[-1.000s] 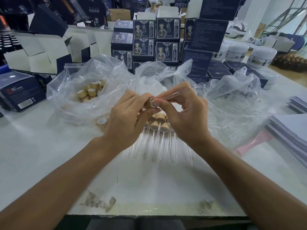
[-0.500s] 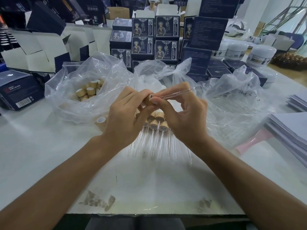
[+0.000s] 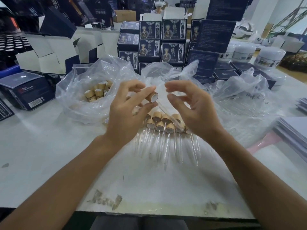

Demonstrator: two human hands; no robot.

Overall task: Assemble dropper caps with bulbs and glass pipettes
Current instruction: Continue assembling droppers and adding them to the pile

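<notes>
At the near edge, the white table (image 3: 49, 155) shows scuffed patches at 6 o'clock. Toward the centre, a pile of finished droppers (image 3: 163, 126) lies with wooden caps side by side and glass pipettes pointing toward the viewer. Just above it, the left hand (image 3: 126, 113) grips a wooden dropper cap (image 3: 152, 97) between thumb and fingers, its glass pipette (image 3: 166, 113) slanting down toward 5 o'clock. The right hand (image 3: 192, 112) hovers beside it, fingers curled loose and apart, holding nothing. At 10 o'clock a clear plastic bag (image 3: 79, 90) holds loose wooden caps (image 3: 98, 91). At 2 o'clock lies another clear bag (image 3: 240, 97). Farthest, at 12 o'clock, stand stacked dark-blue printed boxes (image 3: 162, 42).
</notes>
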